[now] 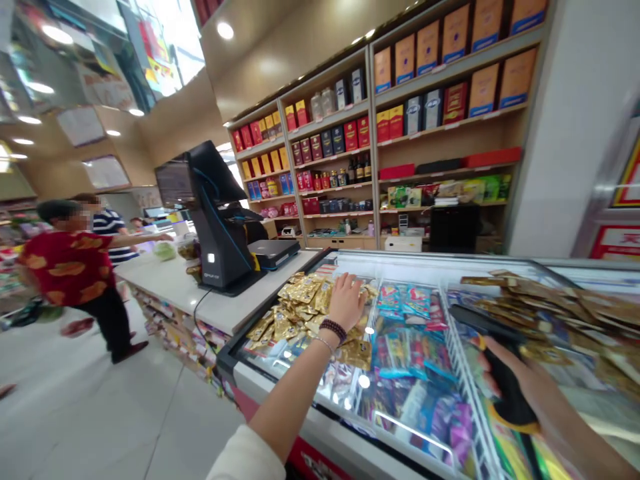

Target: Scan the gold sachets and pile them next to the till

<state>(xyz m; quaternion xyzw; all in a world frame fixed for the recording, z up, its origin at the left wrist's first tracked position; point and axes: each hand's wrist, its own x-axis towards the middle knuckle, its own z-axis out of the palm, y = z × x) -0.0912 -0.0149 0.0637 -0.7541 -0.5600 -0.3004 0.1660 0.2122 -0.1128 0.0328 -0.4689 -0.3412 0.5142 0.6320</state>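
My left hand (346, 300) lies flat with its fingers spread on a heap of gold snack packets (295, 310) on the glass lid of a chest freezer (400, 347). A dark bead bracelet sits on that wrist. My right hand (525, 383) is closed around the grip of a black and yellow handheld scanner (493, 357), held over the freezer glass. To its right, several more gold and brown packets (565, 303) lie spread on the lid. Coloured frozen packs show under the glass.
A white checkout counter (170, 283) with a black till terminal (215, 220) stands left of the freezer. Two people stand at the counter's far end, one in a red patterned shirt (65, 267). Shelves of boxed goods (380, 133) line the back wall.
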